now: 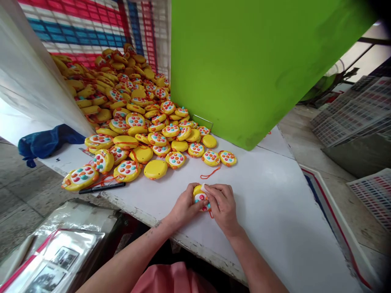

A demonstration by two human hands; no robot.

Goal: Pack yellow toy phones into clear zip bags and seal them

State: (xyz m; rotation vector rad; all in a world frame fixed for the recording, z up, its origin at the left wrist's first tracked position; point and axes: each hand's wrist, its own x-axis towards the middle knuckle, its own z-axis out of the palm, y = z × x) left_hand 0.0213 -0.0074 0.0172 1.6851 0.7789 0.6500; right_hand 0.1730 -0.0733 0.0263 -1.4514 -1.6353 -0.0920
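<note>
My left hand [185,204] is closed around the side of a round yellow toy [200,196] with a white face and red, orange and teal buttons. My right hand [224,205] pinches a small white piece [203,187], perhaps a wad of cloth, against the toy's upper edge; its exact kind is hidden by the fingers. An orange cord [211,214] hangs below the toy. Just beyond my hands lie another orange cord loop [210,173] and two like toys [211,158] side by side, button faces up.
A large heap of the same toys [134,93] spills from a striped bag [79,24] at the back left. A green panel [244,61] stands behind the white table [275,195]. A black pen [102,188] and a blue cloth [45,142] lie at left.
</note>
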